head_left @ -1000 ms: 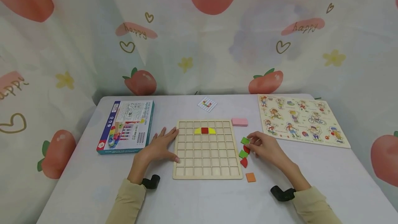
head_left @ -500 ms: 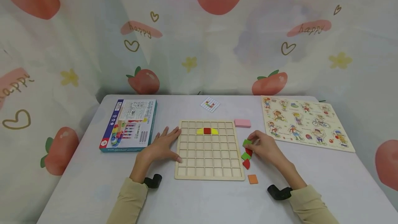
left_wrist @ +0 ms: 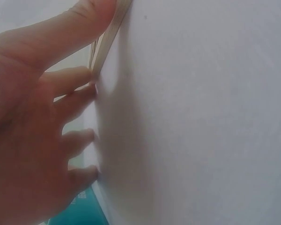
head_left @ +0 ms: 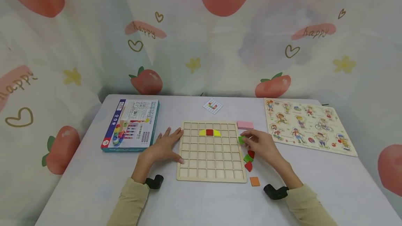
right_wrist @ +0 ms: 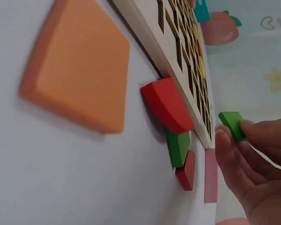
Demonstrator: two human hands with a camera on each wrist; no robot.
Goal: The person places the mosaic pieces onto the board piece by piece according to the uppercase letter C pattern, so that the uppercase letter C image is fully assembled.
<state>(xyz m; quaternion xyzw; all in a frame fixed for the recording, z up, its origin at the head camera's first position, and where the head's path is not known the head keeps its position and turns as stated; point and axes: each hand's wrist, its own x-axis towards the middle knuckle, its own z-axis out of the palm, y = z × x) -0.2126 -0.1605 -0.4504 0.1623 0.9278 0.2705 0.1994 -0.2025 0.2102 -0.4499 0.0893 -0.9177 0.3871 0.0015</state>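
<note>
The right hand (head_left: 262, 145) has carried the green block (head_left: 241, 140) in from the loose pieces beside the grid board (head_left: 211, 151) to the board's right edge, a little below the row with the yellow and red pieces (head_left: 209, 132). It pinches the block between thumb and fingertips, while the left hand (head_left: 163, 147) lies flat and spread against the board's left edge, holding nothing. This looks like the placing step, and the next move seems to call for squaring the block over one cell and lowering it in; the red, green and orange pieces (head_left: 254, 181) wait on the table right of the board.
</note>
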